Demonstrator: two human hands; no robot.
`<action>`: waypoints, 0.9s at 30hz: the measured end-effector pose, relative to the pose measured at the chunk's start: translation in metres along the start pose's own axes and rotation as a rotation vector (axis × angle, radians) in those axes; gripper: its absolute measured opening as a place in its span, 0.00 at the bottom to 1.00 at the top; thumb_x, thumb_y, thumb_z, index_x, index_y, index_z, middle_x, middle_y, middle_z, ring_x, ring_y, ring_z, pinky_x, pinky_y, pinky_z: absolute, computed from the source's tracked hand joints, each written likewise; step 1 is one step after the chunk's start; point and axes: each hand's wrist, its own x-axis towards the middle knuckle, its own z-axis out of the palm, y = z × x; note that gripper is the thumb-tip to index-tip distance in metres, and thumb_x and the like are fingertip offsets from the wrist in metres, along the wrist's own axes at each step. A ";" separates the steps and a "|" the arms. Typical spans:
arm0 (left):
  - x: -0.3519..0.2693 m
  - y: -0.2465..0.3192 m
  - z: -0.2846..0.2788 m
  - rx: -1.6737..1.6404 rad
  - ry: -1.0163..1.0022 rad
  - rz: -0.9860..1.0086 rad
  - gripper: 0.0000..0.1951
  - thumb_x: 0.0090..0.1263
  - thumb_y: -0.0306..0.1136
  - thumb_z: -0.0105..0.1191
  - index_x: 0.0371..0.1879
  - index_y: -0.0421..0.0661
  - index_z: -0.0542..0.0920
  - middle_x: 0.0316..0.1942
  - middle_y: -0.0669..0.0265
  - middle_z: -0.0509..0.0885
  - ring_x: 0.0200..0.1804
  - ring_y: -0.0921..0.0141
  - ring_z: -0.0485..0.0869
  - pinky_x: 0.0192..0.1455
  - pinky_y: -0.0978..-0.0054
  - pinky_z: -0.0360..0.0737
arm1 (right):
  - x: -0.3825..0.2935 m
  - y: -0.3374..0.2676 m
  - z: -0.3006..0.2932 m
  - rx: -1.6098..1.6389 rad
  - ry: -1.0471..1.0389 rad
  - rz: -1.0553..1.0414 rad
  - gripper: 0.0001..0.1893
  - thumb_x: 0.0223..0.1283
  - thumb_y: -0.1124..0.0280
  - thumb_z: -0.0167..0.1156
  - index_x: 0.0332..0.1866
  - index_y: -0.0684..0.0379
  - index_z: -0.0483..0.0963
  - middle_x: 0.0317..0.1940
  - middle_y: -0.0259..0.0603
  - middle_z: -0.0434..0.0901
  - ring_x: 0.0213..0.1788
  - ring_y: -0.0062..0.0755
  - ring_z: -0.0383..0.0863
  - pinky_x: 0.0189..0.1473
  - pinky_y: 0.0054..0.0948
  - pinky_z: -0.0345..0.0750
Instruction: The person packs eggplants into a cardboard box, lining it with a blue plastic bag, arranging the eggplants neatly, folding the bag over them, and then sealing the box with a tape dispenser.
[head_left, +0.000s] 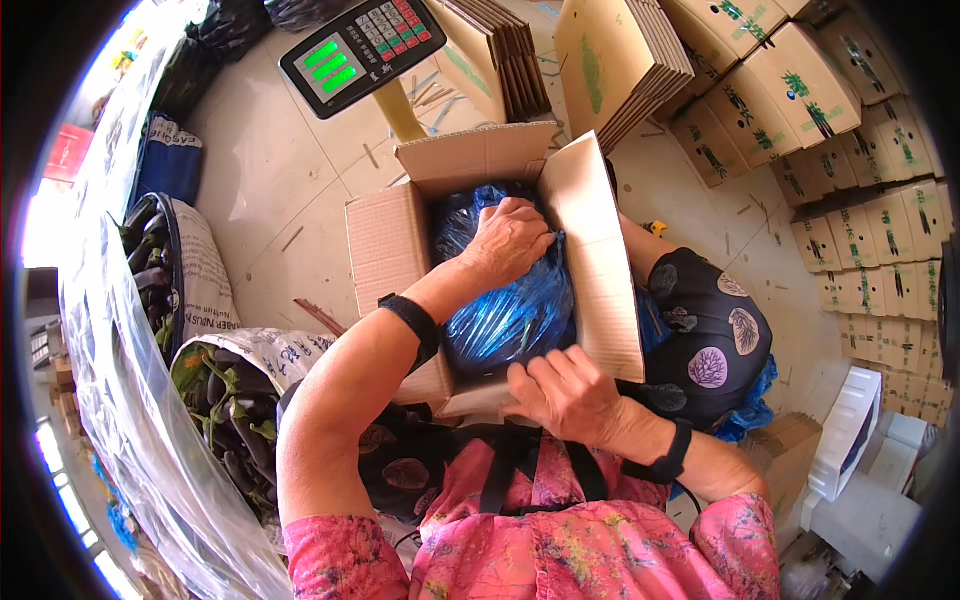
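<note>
An open corrugated cardboard box (600, 262) stands before me with its flaps raised or folded outward. Inside is a filled blue plastic bag (510, 319), its thin film bunched and creased over dark contents that I cannot make out. My left hand (514, 236) lies on the top of the bag, its fingers curled onto the gathered film. Over the box's near edge, my right hand (566, 394) has its fingers bent inward beside the bag. Whether it pinches film or cardboard there is hidden. Both wrists wear black straps.
A digital scale display (364, 52) rises on a post behind the box. Sacks of eggplants (244, 420) stand at left, beside clear plastic sheeting (142, 420). Flattened cartons (615, 67) lean at the back; stacked printed boxes (765, 112) line the right. Scraps litter the tiled floor (270, 172).
</note>
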 end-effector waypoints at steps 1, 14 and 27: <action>-0.001 -0.004 0.003 0.001 0.004 0.005 0.11 0.60 0.34 0.55 0.40 0.46 0.82 0.44 0.63 0.82 0.55 0.59 0.77 0.61 0.57 0.70 | 0.003 0.005 0.002 0.041 -0.091 0.022 0.22 0.57 0.58 0.63 0.52 0.62 0.74 0.51 0.45 0.76 0.56 0.40 0.76 0.58 0.41 0.71; 0.026 0.019 -0.087 0.055 0.214 -0.196 0.17 0.58 0.25 0.62 0.48 0.42 0.81 0.55 0.55 0.79 0.59 0.54 0.76 0.60 0.56 0.73 | 0.045 0.036 0.059 -0.014 0.397 0.308 0.43 0.57 0.56 0.65 0.70 0.77 0.58 0.71 0.67 0.59 0.71 0.61 0.64 0.66 0.45 0.69; 0.001 0.015 -0.141 -0.140 -0.239 -0.400 0.34 0.56 0.43 0.69 0.61 0.42 0.74 0.59 0.52 0.79 0.60 0.53 0.78 0.63 0.61 0.73 | 0.044 0.033 0.066 -0.034 0.426 0.380 0.49 0.57 0.49 0.65 0.74 0.72 0.52 0.58 0.76 0.67 0.46 0.60 0.77 0.48 0.44 0.76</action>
